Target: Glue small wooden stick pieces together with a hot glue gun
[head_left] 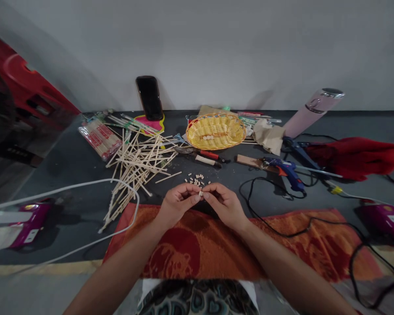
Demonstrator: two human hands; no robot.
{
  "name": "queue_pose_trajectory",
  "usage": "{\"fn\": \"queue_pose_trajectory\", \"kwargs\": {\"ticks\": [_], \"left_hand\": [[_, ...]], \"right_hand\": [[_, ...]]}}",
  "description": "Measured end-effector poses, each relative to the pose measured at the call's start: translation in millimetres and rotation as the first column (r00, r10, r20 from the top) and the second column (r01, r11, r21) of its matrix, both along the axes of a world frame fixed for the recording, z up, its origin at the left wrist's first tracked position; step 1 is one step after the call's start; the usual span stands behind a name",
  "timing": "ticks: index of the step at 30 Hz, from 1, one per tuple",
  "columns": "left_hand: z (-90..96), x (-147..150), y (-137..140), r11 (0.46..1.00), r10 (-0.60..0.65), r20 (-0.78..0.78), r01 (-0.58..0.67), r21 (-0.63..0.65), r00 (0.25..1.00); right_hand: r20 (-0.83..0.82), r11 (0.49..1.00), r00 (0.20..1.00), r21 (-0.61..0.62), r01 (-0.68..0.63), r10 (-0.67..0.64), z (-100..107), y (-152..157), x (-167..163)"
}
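My left hand [183,197] and my right hand [220,202] meet above the front edge of the table, fingertips almost touching. Between the thumbs and forefingers of both sits a tiny pale wooden piece [201,194], mostly covered by the fingers. Just beyond my fingertips lie several short cut stick pieces [197,178], loose on the dark tabletop [184,165]. A pair of pliers [207,160] with one red and one pale handle rests behind them. Further back, a yellow woven basket [230,139] holds a short row of small pale pieces.
Left of my hands spreads a heap of wooden sticks [141,159], beside packaged sticks [100,138]. A phone [150,98] leans on the wall. To the right are a blue glue gun [290,174], a pink flask [307,113] and red cloth [357,157]. An orange towel [216,249] and cables lie in front.
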State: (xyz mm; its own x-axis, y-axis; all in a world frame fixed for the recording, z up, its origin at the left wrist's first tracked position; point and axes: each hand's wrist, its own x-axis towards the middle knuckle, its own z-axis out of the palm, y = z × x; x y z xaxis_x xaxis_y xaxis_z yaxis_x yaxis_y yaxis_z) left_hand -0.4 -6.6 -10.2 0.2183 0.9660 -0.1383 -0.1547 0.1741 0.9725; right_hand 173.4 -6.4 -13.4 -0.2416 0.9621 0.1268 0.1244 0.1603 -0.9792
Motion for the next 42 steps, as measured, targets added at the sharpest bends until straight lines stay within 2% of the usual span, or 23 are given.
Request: {"fn": "queue_pose_trajectory", "kwargs": {"ticks": [4, 8, 13, 18, 42], "left_hand": [[0.5, 0.4, 0.7, 1.0, 0.022, 0.004, -0.022, 0.006, 1.0], [2.3, 0.3, 0.8, 0.999, 0.037, -0.023, -0.037, 0.023, 0.999], [4.9, 0.4, 0.3, 0.999, 0.038, -0.066, -0.036, 0.038, 0.997], [4.2, 0.1, 0.7, 0.997, 0.036, -0.088, -0.03, 0.069, 0.995], [3.6, -1.1, -0.4, 0.995, 0.059, -0.152, -0.046, 0.083, 0.987]], "right_hand": [[-0.004, 1.0, 1.0, 0.009, -0.004, 0.004, -3.0, -1.3, 0.0], [0.06, 0.999, 0.998, 0.029, -0.021, 0.019, -0.9, -2.8, 0.5], [0.156, 0.995, 0.988, 0.097, -0.01, -0.005, 4.4, -3.1, 1.1], [0.183, 0.986, 0.983, 0.166, -0.002, -0.029, 6.2, -2.7, 1.3], [0.179, 0.984, 0.983, 0.177, 0.015, -0.048, 4.6, -5.0, -0.6]]}}
